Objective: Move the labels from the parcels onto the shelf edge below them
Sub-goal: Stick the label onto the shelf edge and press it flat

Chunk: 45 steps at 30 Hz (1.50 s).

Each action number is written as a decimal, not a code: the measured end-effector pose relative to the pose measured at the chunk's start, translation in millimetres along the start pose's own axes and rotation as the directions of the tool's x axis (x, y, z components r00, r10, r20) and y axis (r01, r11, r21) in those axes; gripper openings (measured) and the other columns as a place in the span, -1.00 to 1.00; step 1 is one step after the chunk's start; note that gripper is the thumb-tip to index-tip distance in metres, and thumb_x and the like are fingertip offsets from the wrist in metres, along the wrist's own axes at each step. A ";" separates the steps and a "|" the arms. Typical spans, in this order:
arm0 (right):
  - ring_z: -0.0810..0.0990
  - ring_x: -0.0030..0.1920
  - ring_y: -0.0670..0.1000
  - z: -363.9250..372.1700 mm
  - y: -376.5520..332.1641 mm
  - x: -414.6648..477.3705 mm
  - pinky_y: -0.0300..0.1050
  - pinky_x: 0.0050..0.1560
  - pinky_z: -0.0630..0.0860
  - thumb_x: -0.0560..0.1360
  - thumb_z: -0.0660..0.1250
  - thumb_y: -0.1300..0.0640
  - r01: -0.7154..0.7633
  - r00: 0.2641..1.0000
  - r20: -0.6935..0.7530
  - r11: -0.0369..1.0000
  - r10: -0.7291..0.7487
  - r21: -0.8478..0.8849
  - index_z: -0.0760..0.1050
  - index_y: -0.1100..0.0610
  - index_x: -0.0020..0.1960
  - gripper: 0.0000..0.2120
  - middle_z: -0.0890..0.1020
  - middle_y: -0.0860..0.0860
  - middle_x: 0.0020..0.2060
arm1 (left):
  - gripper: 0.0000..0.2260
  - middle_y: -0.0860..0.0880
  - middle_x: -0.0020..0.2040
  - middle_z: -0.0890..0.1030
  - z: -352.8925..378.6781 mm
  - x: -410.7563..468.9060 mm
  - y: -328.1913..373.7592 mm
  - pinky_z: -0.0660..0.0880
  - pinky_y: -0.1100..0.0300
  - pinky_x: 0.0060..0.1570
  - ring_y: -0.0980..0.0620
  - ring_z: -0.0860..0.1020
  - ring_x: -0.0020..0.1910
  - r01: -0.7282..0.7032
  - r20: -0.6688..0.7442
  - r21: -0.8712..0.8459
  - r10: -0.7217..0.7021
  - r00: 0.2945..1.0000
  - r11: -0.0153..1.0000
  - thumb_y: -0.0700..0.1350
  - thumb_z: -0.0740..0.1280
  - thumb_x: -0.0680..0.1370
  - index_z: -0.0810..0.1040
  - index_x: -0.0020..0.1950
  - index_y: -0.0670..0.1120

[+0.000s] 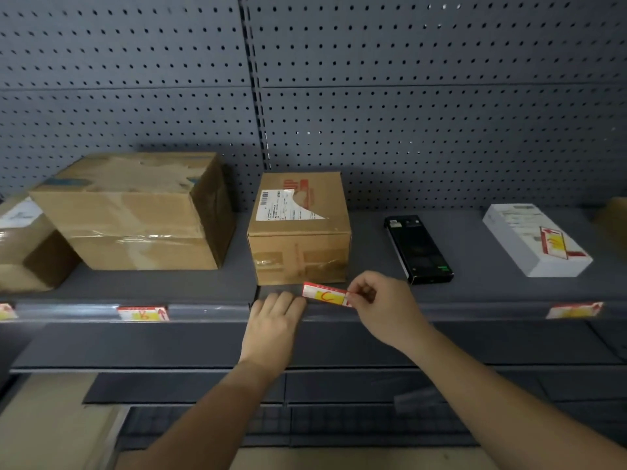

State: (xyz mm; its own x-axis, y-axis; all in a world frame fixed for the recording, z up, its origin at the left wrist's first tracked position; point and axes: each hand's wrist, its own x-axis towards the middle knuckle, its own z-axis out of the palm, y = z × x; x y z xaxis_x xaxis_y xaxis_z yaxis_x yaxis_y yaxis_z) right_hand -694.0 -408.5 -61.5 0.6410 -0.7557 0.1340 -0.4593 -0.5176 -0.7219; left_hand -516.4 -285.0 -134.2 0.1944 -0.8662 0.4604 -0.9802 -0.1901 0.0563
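Red-and-yellow label [326, 294], marked with a hand-drawn letter, held at centre frame just in front of the small cardboard parcel [298, 228] and just above the shelf edge [210, 312]. Pinched by its right end between thumb and forefinger of the right hand [380, 305]; left end free, pointing toward the left hand [275, 317]. Left hand laid flat on the shelf edge, fingers [283, 300] pressed together, touching or nearly touching the label's left tip. Seemingly caught mid-placement: off the parcel, not yet seated in the clear strip along the edge. Two labels already sitting in that strip, one at lower left [143, 313] below the large cardboard box [135, 212], another at right [574, 310] below the white box [536, 239], with a further scrap at the far left border. One more label [553, 245] lying on top of the white box, apparently yet to be moved. Black device [418, 249] between the small parcel and the white box, bearing no label as far as visible. Next move, by judgement: lowering the strip level with the edge, tucking it into the holder directly below the small parcel, steadying with the left hand, then smoothing it flat.
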 end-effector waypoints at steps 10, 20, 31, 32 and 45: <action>0.57 -0.27 -0.21 11.2 9.1 -0.4 -0.45 -0.32 0.44 0.50 0.42 0.16 -0.066 0.998 -0.015 0.998 0.066 0.005 0.57 -0.01 -0.15 -0.91 0.62 -0.15 -0.30 | -0.75 -0.14 -0.02 0.58 28.9 -11.2 -12.9 0.38 -0.05 -0.10 -0.21 0.50 -0.10 -0.150 -0.211 0.005 0.147 0.966 0.989 -0.24 0.20 0.51 0.56 0.15 -0.14; 0.58 -0.22 -0.20 16.5 5.1 -2.3 -0.42 -0.30 0.44 0.51 0.42 0.13 -0.081 0.997 0.005 0.996 0.081 -0.030 0.55 -0.06 -0.13 -0.89 0.62 -0.17 -0.25 | -0.76 -0.11 -0.05 0.60 34.9 -16.3 -24.4 0.46 -0.05 -0.07 -0.16 0.49 -0.11 -0.167 -0.248 -0.141 0.128 0.960 0.976 -0.35 0.46 0.42 0.62 0.06 -0.18; 0.57 -0.21 -0.17 31.5 -4.4 10.0 -0.30 -0.20 0.50 0.52 0.40 0.15 0.065 0.996 0.064 0.989 -0.057 -0.136 0.60 0.01 -0.12 -0.94 0.62 -0.13 -0.22 | -0.74 -0.07 -0.13 0.60 -1.0 -12.8 -27.2 0.48 0.08 -0.05 -0.05 0.50 -0.11 -0.066 -0.097 -0.345 0.034 0.995 0.936 -0.36 0.45 0.42 0.60 0.07 -0.16; 0.56 -0.21 -0.16 34.2 -4.5 10.2 -0.25 -0.18 0.51 0.52 0.40 0.15 0.083 0.995 0.061 0.985 -0.074 -0.153 0.60 0.01 -0.12 -0.94 0.60 -0.13 -0.22 | -0.71 -0.07 -0.13 0.60 -3.2 -12.5 -26.1 0.48 0.08 -0.06 -0.05 0.49 -0.11 -0.038 -0.088 -0.356 0.007 0.996 0.934 -0.35 0.45 0.43 0.59 0.12 -0.16; 0.49 0.01 -0.02 45.8 -3.5 -1.4 -0.14 0.02 0.43 0.53 0.35 0.10 0.186 0.982 0.038 0.911 -0.185 -0.368 0.65 0.04 -0.04 -0.90 0.57 -0.07 -0.08 | -0.74 -0.07 -0.11 0.56 -7.1 -11.2 -28.7 0.54 0.04 -0.06 -0.10 0.52 -0.09 -0.035 -0.018 -0.312 0.031 0.999 0.949 -0.33 0.46 0.43 0.65 0.10 -0.14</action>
State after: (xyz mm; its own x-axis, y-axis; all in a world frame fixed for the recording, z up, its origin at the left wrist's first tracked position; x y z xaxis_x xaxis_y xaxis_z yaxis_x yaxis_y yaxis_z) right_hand -665.2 -387.4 -90.2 0.7380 -0.6308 0.2396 -0.5254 -0.7600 -0.3827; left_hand -490.7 -266.6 -134.6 0.1634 -0.8632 0.4777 -0.9495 -0.0061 0.3137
